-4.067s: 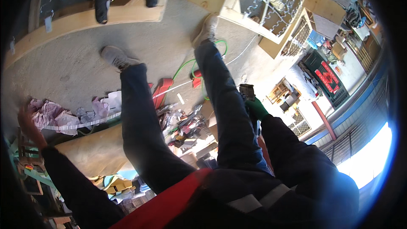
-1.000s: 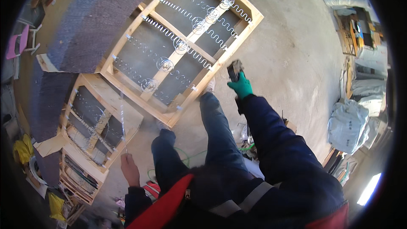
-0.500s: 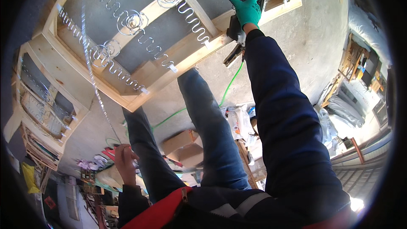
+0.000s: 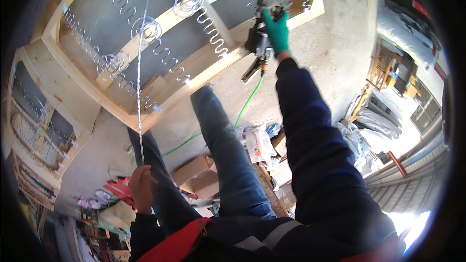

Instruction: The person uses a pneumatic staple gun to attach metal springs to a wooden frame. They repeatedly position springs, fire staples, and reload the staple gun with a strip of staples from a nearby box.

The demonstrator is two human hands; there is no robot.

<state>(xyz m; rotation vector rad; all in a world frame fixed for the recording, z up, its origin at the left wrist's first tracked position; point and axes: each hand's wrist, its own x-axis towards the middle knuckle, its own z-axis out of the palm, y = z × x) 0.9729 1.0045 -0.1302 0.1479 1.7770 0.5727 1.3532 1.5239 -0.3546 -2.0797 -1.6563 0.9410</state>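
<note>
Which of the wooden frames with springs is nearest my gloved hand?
The large frame across the top, right by your gloved right hand and its tool; the other sprung frame is off at the far left.

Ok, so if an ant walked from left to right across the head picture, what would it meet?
Small wooden spring frame, bare left hand holding a pale strip, cardboard box, green-gloved right hand holding a dark-and-metal tool, pale bundle.

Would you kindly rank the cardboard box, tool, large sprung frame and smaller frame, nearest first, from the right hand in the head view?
1. Tool: held in the right hand.
2. Large sprung frame: behind it, stretching left.
3. Cardboard box: lower down, left of centre.
4. Smaller frame: far left.
</note>
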